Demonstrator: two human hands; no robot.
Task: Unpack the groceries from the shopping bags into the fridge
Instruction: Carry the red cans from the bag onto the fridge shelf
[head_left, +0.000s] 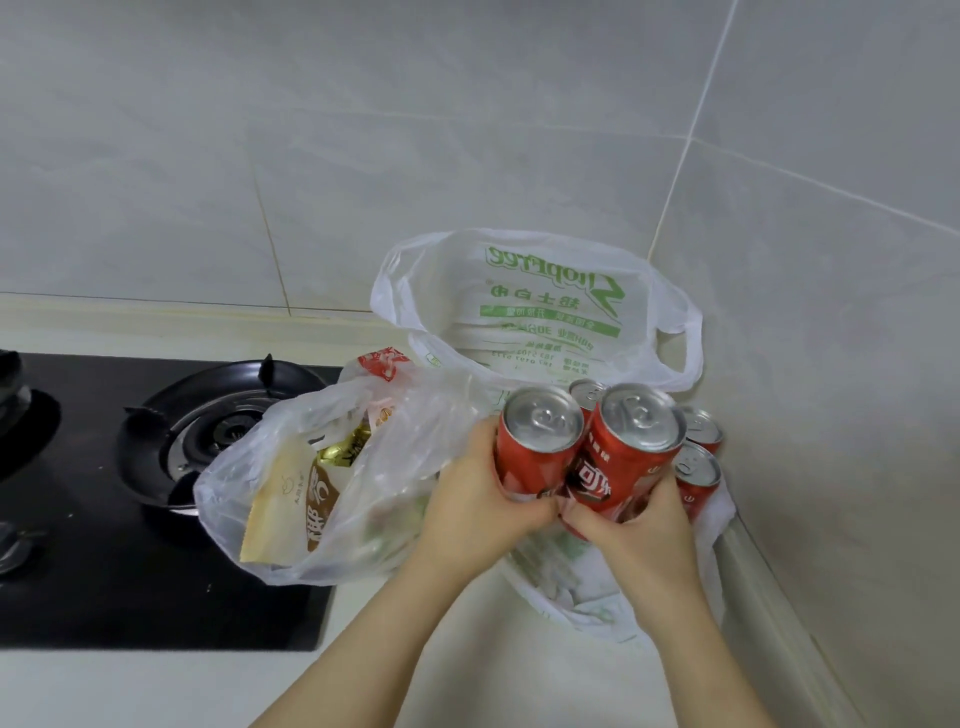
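Two red soda cans are lifted above a white shopping bag with green print (545, 306) in the counter corner. My left hand (480, 501) grips the left can (535, 447) and my right hand (641, 530) grips the right can (631, 452); the cans touch each other. Three more red cans (698, 467) stand in the bag behind them, partly hidden. A clear plastic bag (311, 483) holding packaged food, including a beige and brown packet, lies to the left, partly over the stove. No fridge is in view.
A black gas stove (156, 571) with a burner (218, 431) fills the left side. Tiled walls (831, 260) close the corner behind and to the right. White countertop (415, 665) shows in front of the bags.
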